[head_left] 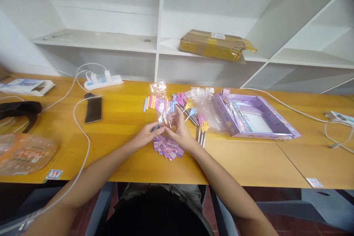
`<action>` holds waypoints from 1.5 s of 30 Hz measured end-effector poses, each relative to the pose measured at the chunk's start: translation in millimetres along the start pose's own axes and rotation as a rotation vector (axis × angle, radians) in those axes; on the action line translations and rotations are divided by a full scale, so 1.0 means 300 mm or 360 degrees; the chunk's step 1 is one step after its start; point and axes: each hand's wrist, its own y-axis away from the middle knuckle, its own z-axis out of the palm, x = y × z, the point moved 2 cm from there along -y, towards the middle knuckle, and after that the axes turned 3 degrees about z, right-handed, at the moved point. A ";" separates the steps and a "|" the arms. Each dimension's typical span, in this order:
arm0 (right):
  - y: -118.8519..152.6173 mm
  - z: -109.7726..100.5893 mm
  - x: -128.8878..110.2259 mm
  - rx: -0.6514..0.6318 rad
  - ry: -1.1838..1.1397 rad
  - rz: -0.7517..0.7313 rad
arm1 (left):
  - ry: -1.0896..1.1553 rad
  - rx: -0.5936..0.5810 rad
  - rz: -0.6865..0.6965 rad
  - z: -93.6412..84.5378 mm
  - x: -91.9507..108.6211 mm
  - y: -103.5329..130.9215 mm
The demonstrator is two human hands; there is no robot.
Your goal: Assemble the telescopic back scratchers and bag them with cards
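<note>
Near the middle of the table, my right hand [179, 128] has its fingers closed on a clear plastic bag [163, 113]. My left hand [148, 132] is beside it, fingers bent round a small blue item [155, 128], partly hidden. Below the hands is a pile of small pink and purple packets [168, 149]. Coloured sticks [151, 102] lie in a row just beyond them. To the right are metal rods with colourful hand-shaped ends [193, 111].
A purple tray [272, 112] holds packaged items at the right, with clear bags [206, 108] beside it. A phone [93, 110], power strip [103, 82], white cables and an orange bag [27, 154] are at the left. A taped parcel [212, 44] sits on the shelf.
</note>
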 end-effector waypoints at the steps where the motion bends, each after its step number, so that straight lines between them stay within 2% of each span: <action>1: 0.000 -0.004 0.004 -0.0013 -0.0051 0.0009 | -0.0015 -0.0007 0.0001 0.000 -0.006 -0.002; 4: -0.006 -0.004 -0.003 -0.0011 -0.0288 0.0062 | -0.0120 -0.0020 0.0055 0.003 -0.019 -0.007; 6: -0.009 0.000 -0.011 0.0065 -0.0464 0.0143 | -0.0198 0.0013 0.0072 0.004 -0.020 -0.006; 10: -0.012 0.008 0.005 0.0178 -0.0625 0.0456 | -0.0206 0.0047 0.0072 0.004 -0.005 0.000; 12: -0.013 0.016 0.021 0.0134 -0.0661 0.0581 | -0.0149 -0.0002 0.0084 0.008 0.003 0.004; 16: -0.010 0.043 0.036 -0.0097 -0.0798 0.0722 | -0.0086 -0.0130 0.0035 0.027 0.007 0.014; 18: -0.011 0.041 0.037 -0.0101 -0.0788 0.0753 | -0.0055 -0.0173 0.0023 0.034 0.007 0.018; 21: -0.030 -0.009 0.036 0.0177 -0.0833 0.0667 | 0.0082 -0.0014 0.0071 0.017 0.009 0.013; 24: -0.055 -0.094 0.034 0.0471 -0.0895 0.0538 | 0.0346 0.0391 0.0075 -0.037 0.010 -0.005; 26: -0.067 -0.141 0.028 0.0478 -0.0862 0.0533 | 0.0516 0.0666 0.0087 -0.081 0.012 -0.018; 29: -0.063 -0.160 0.010 0.0239 -0.0862 0.0639 | 0.0653 0.0909 0.0140 -0.132 0.023 -0.030; 32: -0.038 -0.121 -0.016 -0.0125 -0.0843 0.0708 | 0.0688 0.0967 0.0172 -0.147 0.036 -0.033; 34: -0.021 -0.087 -0.029 -0.0253 -0.0704 0.0694 | 0.0697 0.0965 0.0174 -0.139 0.039 -0.030; 36: -0.010 -0.062 -0.035 -0.0257 -0.0544 0.0661 | 0.0694 0.0889 0.0135 -0.120 0.034 -0.026; 40: -0.004 -0.041 -0.030 -0.0286 -0.0370 0.0580 | 0.0594 0.0566 -0.0040 -0.069 0.002 -0.020; 42: -0.001 -0.048 -0.025 -0.0220 -0.0300 0.0516 | 0.0518 0.0588 -0.0055 -0.062 -0.012 -0.018; 45: 0.009 -0.072 -0.021 0.0003 -0.0162 0.0427 | 0.0496 0.0795 -0.0039 -0.080 -0.020 -0.021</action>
